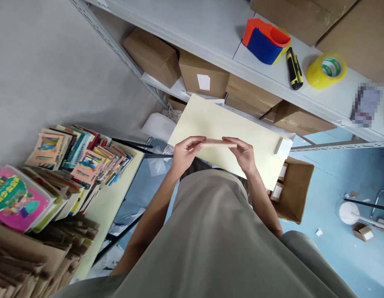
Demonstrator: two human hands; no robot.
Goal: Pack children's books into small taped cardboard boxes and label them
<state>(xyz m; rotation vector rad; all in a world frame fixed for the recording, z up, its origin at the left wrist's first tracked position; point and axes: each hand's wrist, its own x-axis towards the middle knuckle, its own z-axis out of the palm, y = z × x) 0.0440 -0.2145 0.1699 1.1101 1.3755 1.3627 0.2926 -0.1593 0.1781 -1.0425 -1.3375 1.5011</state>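
Observation:
Both my hands hold a thin, flat, pinkish-tan piece [219, 143] between them, above the near part of a pale yellow tabletop [217, 120]. It is seen almost edge-on, so whether it is a book or a flat box I cannot tell. My left hand [187, 154] is closed on its left end, thumb and fingers pinching. At the other end, my right hand [243, 154] grips it the same way. Toward the right end of the table stands a small white box [283, 147].
A grey shelf [192, 33] with cardboard boxes [207, 76] runs behind the table. On it lie a tape dispenser [266, 41], a utility knife [294, 69] and yellow tape [326, 71]. Books [86, 153] stack at left; an open carton [293, 190] stands right.

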